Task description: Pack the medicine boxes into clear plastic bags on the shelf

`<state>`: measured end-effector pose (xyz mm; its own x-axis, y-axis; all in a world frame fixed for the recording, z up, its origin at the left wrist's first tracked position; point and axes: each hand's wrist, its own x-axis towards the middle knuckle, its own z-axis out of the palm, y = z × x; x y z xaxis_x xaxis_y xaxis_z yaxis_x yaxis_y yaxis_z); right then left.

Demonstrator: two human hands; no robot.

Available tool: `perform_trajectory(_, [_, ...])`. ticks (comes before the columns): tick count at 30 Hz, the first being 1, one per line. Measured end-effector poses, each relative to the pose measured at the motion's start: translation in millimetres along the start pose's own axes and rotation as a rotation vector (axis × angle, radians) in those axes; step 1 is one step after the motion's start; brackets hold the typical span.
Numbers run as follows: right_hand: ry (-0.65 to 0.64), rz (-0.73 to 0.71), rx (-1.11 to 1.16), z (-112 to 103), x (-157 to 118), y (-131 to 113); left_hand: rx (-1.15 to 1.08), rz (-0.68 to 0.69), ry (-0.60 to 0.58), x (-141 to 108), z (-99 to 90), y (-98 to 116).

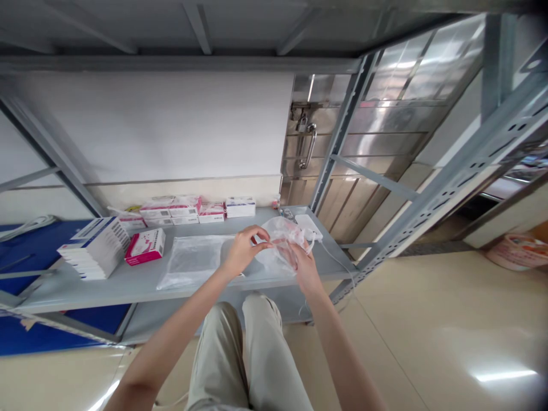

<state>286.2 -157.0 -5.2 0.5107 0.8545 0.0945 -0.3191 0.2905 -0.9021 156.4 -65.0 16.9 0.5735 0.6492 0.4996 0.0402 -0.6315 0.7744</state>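
Over the right part of the grey metal shelf [180, 227], a crumpled clear plastic bag [278, 260] hangs between my two hands. My left hand [246, 249] pinches its left edge between thumb and fingertips. From the other side, my right hand [303, 264] has its fingers closed on the bunched plastic. To the left of my left hand lies a flat stack of clear plastic bags [192, 260]. Farther left are a pink and white box [146, 245] and a stack of white and blue boxes [95, 248].
Several pink and white boxes [171, 206] and a white box [240, 206] line the shelf's back edge. A white power strip [309, 226] with a cable lies at the right. Grey uprights [342, 137] frame the shelf; another shelf hangs overhead.
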Motion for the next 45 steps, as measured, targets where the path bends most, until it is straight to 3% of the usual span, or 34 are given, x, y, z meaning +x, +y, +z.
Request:
perform_trajectory(7, [0.093,0.019,0.003,-2.7,1.8,6.6,-0.037,0.034,0.122,-7.3,0.7,1.6])
perform_trajectory(14, [0.041,0.089,0.125,0.4,-1.1,-0.1,-0.076,0.023,0.042,-9.0,3.6,-7.1])
perform_trajectory(20, [0.070,0.127,0.243,5.7,-4.1,-6.8,0.001,-0.011,0.080,-10.9,1.2,-14.5])
perform_trajectory(29, [0.098,0.210,0.387,0.5,-2.7,-6.4,0.106,0.188,0.000,-19.0,-6.3,-22.5])
perform_trajectory(33, [0.109,0.249,0.399,4.5,-4.7,-10.2,0.148,0.214,-0.030,-21.4,-11.0,-10.9])
perform_trajectory(39, [0.002,0.247,0.353,5.5,-7.3,-9.4,0.101,0.188,0.075,-14.7,-15.7,18.5])
perform_trajectory(42, [-0.009,0.195,0.310,6.7,-7.6,-7.7,0.122,0.135,0.041,-11.4,-14.1,23.3])
perform_trajectory(45, [-0.013,0.185,0.294,8.0,-8.9,-6.4,0.158,0.147,0.094,-11.8,-11.9,21.8])
